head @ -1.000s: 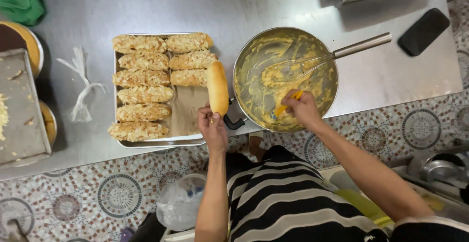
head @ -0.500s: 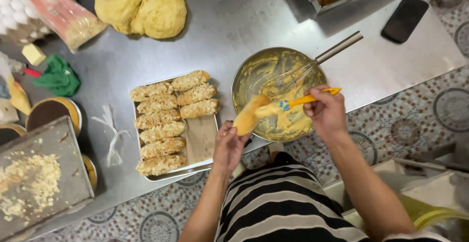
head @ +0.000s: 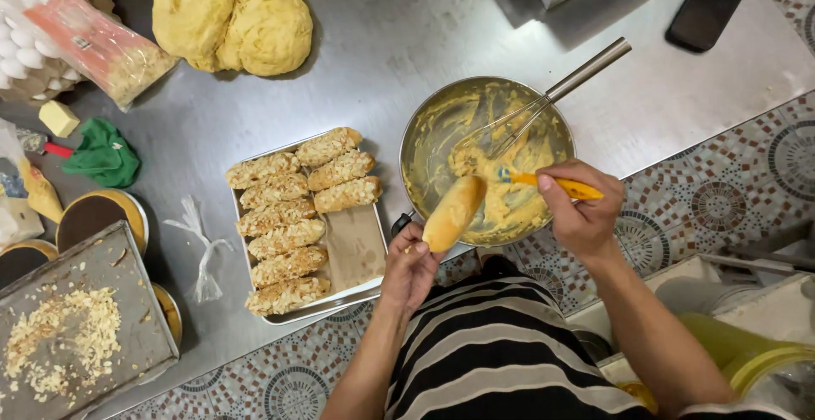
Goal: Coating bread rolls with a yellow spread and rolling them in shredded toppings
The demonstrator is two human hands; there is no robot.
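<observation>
- The left hand (head: 407,271), low in the middle of the frame, grips a plain bread roll (head: 454,213) by its lower end, tilted over the near rim of the metal bowl (head: 429,136).
- The right hand (head: 581,212) is closed round an orange-handled brush (head: 552,184), its tip at the roll's upper end.
- A whisk (head: 543,102) leans in the bowl's yellow batter.
- Best to keep the roll above the bowl so drips fall back, and to coat it evenly.
- Crumb-coated rolls fill the tray (head: 356,246) left of the bowl on the worktop (head: 365,38).
</observation>
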